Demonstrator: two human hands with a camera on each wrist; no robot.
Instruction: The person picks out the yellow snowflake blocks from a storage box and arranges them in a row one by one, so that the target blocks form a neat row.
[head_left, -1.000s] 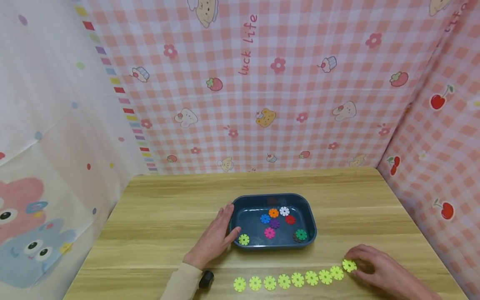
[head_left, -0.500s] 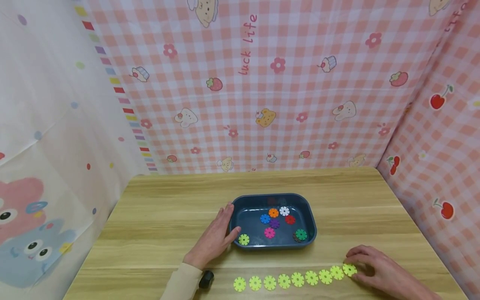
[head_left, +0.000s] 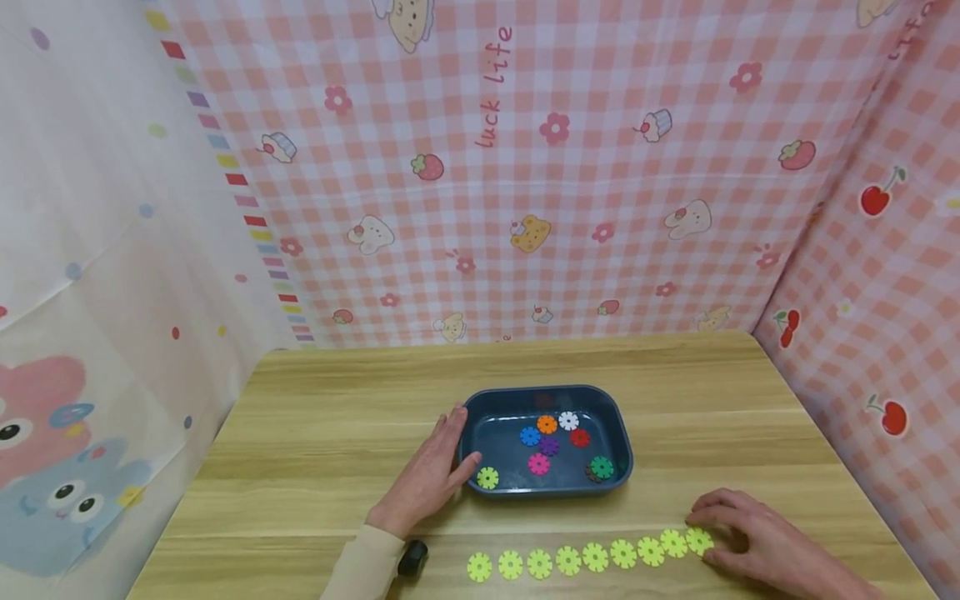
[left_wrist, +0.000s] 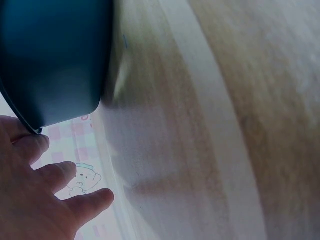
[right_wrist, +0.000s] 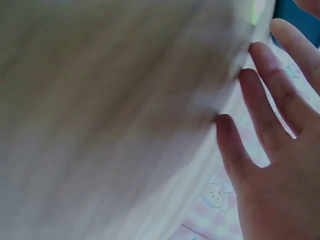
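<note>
In the head view a dark blue tray (head_left: 546, 493) stands on the wooden table. My left hand (head_left: 423, 486) rests against its left end, fingers fairly straight along the outside and thumb at the near rim. The left wrist view shows the other fingers of this hand (left_wrist: 45, 190) spread beside the tray wall. Yellow-green notched plastic discs form a row in front of the tray. Around the rightmost disc (head_left: 700, 542), which lies flat, are the fingertips and thumb of my right hand (head_left: 757, 533). Loosely extended fingers (right_wrist: 265, 100) show in the right wrist view.
Inside the tray lie several notched discs, among them a yellow-green one (head_left: 487, 477), a pink one (head_left: 538, 464), an orange one (head_left: 547, 424) and a green one (head_left: 602, 467). A small black object (head_left: 412, 557) is by the left sleeve. Patterned cloth (head_left: 555, 183) hangs behind the table.
The rightmost disc, tilted between the right fingers a second ago, has come down flat at the row's right end. My left hand and the tray stay put.
</note>
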